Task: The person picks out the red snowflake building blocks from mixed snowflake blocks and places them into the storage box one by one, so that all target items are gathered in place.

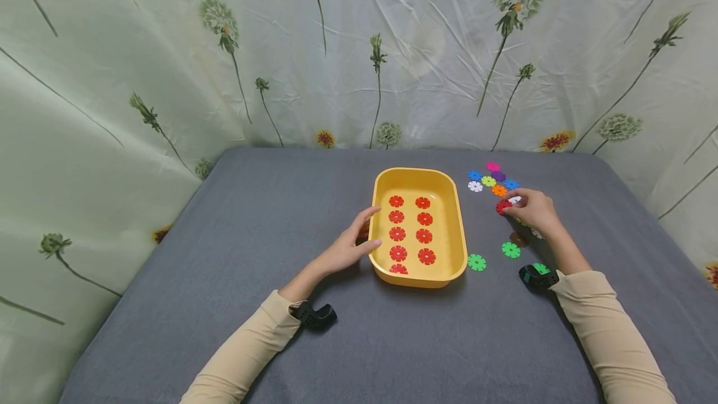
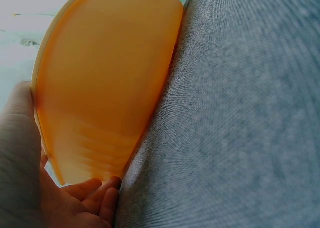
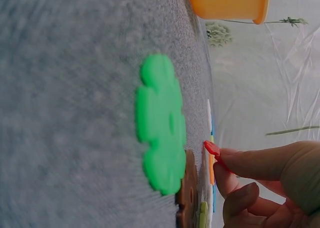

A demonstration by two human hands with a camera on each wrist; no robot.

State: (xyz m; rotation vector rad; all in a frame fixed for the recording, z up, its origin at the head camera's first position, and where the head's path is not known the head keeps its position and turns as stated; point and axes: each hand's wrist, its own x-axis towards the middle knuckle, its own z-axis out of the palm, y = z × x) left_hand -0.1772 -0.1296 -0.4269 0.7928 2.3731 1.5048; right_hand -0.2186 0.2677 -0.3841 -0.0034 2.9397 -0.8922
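A yellow plastic bin [image 1: 457, 223] stands on the table with several red flower-shaped discs [image 1: 424, 219] inside, laid in two columns. My left hand [image 1: 350, 247] holds the bin's left side, thumb and index finger at the rim. In the left wrist view, the other fingers [image 2: 107, 200] bend against the outer wall. To the right of the bin, my right hand [image 1: 535, 209] pinches a red disc [image 3: 212, 148] between thumb and fingertips, just above the loose discs. That disc is tilted in the right wrist view.
Behind the right hand lie loose discs in blue, pink, purple, orange [image 1: 499, 191] and white [image 1: 475, 186]. Nearer are green discs [image 1: 511, 250] and a brown disc [image 1: 518, 240]; one green disc [image 1: 477, 262] lies beside the bin. A flower-print curtain [image 1: 336, 48] hangs behind the grey table [image 1: 269, 217].
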